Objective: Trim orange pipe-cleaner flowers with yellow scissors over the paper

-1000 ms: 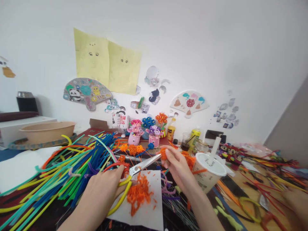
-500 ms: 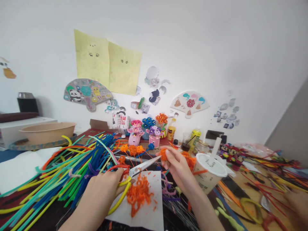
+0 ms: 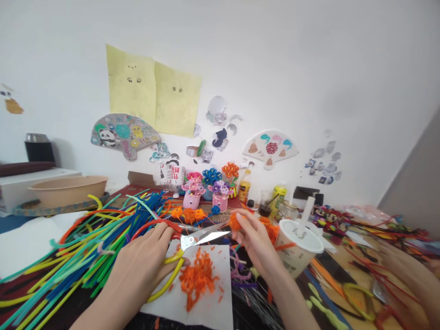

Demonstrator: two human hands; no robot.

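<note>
The left hand [image 3: 140, 256] grips one pair of scissors [image 3: 194, 239] with a yellow and a red loop handle, its fingers curled around them. The blades point toward 3 o'clock, tips just beside an orange pipe-cleaner tuft [image 3: 235, 222]. The right hand [image 3: 256, 243] pinches that tuft between thumb and fingers [image 3: 245, 224]. At 6 o'clock from the blades, orange clippings [image 3: 197, 284] lie on one white paper sheet [image 3: 220, 298]. Many multicoloured pipe cleaners [image 3: 92, 247] lie at 9 o'clock. One lidded cup [image 3: 297, 245] stands at 3 o'clock from the right hand. Another person's hand [image 3: 409, 275] shows far right. On the wall, a fan-shaped card [image 3: 270, 147] bears a red double-happiness character.
</note>
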